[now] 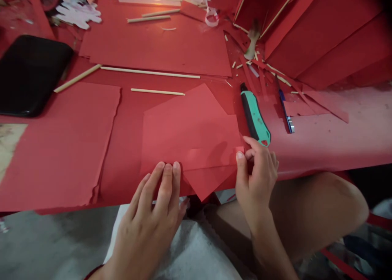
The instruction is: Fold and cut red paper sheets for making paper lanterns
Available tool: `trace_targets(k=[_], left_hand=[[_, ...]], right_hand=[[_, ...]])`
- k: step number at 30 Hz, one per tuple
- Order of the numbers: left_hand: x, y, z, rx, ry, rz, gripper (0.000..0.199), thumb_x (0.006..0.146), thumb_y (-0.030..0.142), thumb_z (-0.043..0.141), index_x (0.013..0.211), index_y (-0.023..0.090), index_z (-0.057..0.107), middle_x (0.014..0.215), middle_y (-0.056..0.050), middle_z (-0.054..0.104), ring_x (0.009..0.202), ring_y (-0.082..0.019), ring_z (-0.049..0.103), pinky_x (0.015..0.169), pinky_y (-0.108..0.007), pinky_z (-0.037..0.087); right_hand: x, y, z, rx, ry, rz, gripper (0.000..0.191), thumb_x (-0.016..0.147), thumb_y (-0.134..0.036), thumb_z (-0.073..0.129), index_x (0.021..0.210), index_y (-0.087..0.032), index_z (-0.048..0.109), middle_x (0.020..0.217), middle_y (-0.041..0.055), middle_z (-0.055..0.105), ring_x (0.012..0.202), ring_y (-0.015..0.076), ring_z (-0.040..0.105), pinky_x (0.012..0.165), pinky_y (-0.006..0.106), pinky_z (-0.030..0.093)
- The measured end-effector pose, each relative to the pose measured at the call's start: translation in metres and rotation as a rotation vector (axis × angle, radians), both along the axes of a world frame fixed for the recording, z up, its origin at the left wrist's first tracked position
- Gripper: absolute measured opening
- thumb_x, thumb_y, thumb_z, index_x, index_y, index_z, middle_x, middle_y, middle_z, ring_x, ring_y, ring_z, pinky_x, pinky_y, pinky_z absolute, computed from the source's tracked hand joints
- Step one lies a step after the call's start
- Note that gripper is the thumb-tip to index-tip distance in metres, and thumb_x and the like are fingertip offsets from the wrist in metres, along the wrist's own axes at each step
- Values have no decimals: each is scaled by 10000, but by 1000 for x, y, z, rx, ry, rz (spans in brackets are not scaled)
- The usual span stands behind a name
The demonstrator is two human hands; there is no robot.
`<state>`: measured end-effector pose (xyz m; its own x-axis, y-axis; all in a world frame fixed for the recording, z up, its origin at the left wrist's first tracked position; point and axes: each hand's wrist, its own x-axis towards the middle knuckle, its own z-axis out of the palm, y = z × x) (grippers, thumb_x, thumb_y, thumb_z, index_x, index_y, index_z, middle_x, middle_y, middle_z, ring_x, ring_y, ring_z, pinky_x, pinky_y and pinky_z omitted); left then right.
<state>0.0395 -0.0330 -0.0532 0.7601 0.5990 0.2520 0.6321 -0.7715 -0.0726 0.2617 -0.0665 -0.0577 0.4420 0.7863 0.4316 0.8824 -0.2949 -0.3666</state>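
Observation:
Red paper (pixel 190 129) lies at the table's front edge, with pointed corners of a lower sheet showing above and below the upper one. My left hand (pixel 157 206) rests at its lower left edge, fingers stretched out and fingertips touching the paper. At the lower right, my right hand (pixel 255 174) pinches the sheet's edge between thumb and fingers, where a small piece is folded up. Just beyond that hand lies a teal and black cutter (pixel 255 116).
A black phone (pixel 33 74) and a torn-edged red sheet (pixel 61 145) lie left. Thin wooden sticks (pixel 150 72) and larger red sheets (pixel 159 39) lie behind. A brush (pixel 252 41), paper scraps and a blue tool (pixel 286 112) are at right.

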Motion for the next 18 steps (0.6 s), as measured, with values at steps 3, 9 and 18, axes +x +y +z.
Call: trace_targets(k=[3,9,18], left_hand=[[2,0,1,23,10,6,683,979,225,499,1545,-88,280,1350,-240,621,1275,-357,566,1097,-467,440],[2,2,-4,-13,-78,31,732,949,271,589,1555,-35,316,1349,-226,575,1283,-341,526,1212,-481,308],[-18,0,-7,-78,-136,166,800,912,522,598,1553,85,402,1275,-216,538,1161,-359,548,1053,-530,385]], right_hand=[[0,0,0,-1,-4,6,286,1013,-263,481,1247,-180,623,823,32,625,808,217,534,814,365,396],[2,0,0,-6,-7,28,299,1015,-270,481,1243,-153,634,800,39,633,826,231,544,803,363,391],[1,0,1,24,64,0,223,995,-315,571,1120,-158,670,764,6,608,778,200,538,788,343,382]])
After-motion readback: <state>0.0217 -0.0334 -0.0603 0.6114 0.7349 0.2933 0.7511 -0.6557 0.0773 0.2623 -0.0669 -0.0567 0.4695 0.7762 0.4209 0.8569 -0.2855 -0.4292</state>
